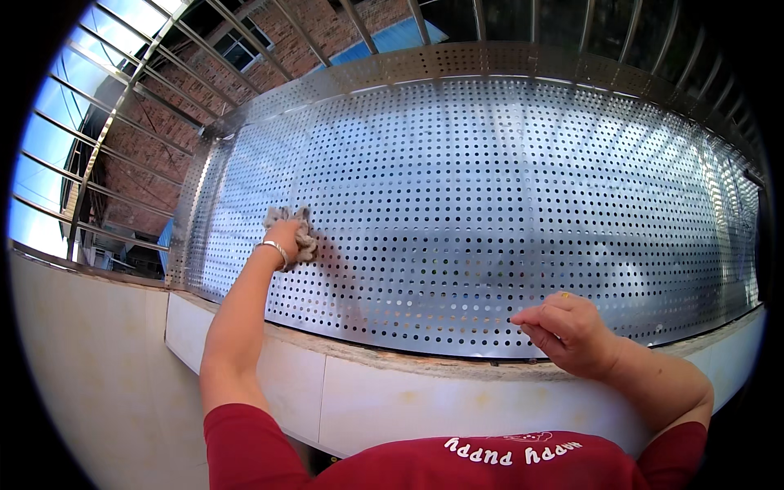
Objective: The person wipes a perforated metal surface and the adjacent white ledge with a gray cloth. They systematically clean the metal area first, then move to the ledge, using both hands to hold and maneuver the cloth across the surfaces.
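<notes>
My left hand (285, 237) grips a crumpled grey-beige cloth (306, 244) and presses it onto the left part of a perforated metal sheet (429, 202). A silver bangle (274, 247) circles that wrist. Over the sheet's near edge, toward the right, my right hand (566, 331) is held with its fingers curled in and nothing visible in them. A ring (565, 295) is on one of its fingers. Whether this hand touches the sheet I cannot tell. The sheet is shiny, with rows of round holes.
Metal bars (294, 30) rise along the far and left sides, behind a raised perforated rim (392, 68). A rough-edged ledge faced with pale tiles (392, 398) runs between me and the sheet. Beyond the bars stands a brick building (147, 122) with a window (242, 46).
</notes>
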{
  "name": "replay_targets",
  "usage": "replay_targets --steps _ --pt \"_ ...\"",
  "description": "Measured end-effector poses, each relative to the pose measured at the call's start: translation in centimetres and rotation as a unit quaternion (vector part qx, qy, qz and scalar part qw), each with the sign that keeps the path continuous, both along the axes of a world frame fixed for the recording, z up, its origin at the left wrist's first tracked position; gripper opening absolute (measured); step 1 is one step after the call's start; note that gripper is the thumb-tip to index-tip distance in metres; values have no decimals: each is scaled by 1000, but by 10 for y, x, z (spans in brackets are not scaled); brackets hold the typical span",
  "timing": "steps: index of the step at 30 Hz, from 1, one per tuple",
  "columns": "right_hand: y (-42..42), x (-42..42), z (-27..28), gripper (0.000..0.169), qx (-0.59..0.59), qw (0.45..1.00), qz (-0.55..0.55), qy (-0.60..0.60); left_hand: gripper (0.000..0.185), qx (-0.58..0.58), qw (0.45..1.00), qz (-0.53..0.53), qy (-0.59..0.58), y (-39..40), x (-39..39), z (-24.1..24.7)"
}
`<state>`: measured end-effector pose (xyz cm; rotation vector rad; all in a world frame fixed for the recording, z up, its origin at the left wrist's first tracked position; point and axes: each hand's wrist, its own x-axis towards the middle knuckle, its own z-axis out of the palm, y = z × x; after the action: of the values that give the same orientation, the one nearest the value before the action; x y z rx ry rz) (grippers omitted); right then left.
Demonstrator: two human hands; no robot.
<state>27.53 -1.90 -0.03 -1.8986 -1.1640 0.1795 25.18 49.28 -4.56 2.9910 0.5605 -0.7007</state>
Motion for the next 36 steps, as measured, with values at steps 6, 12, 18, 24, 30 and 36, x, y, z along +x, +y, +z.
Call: replay_targets --steps 6,12,18,24,30,36 --pt "5 -2 3 13 -29 999 7 14 26 -170 964 -200 47 -133 -8 3" --pt "-7 3 5 12 -46 999 -7 14 25 -204 898 -390 -24 -226 3 -1" --pt "-8 1 6 11 -28 999 -3 19 32 -145 943 -287 -83 -128 -6 -9" --pt "-1 4 2 11 -39 999 -14 11 31 -132 990 -36 34 -98 -55 66" --pt "-2 7 -2 10 -67 994 -74 44 47 -184 964 -82 -174 -114 -164 104" --pt "3 1 -10 20 -263 964 12 23 51 -24 974 -22 -222 -116 -220 85"
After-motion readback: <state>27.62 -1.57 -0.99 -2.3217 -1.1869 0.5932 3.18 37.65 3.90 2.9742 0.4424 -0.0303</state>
